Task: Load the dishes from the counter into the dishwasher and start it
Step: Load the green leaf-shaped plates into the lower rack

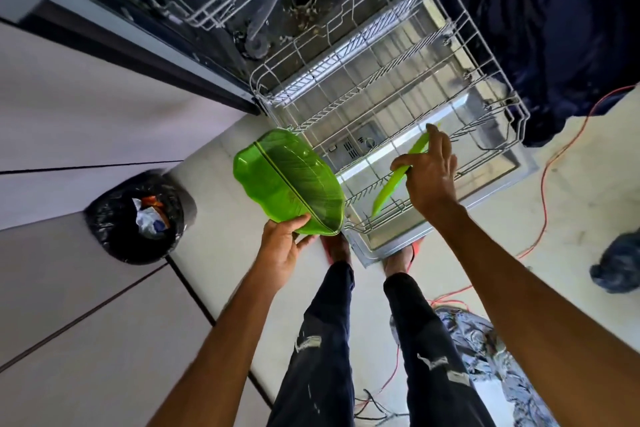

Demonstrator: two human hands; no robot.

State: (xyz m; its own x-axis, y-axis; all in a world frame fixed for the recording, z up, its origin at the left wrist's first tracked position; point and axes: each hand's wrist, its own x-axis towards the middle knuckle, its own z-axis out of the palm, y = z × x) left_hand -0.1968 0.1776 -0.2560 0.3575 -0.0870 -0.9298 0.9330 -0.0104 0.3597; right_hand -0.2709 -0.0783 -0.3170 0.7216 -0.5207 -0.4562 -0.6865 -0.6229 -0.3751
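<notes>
Loading step: a green plate [391,184] is pinched edge-on in the grip of the right hand [429,177] above the near edge of the lower rack [258,78]. A second plate [287,177] is gripped by the left hand [282,246]. Next, upright seating between the tines is required.

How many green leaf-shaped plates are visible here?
2. The flat-facing plate is in the left hand, left of the lower rack. The edge-on plate is in the right hand, over that rack. More may be hidden beyond the frame.
</notes>
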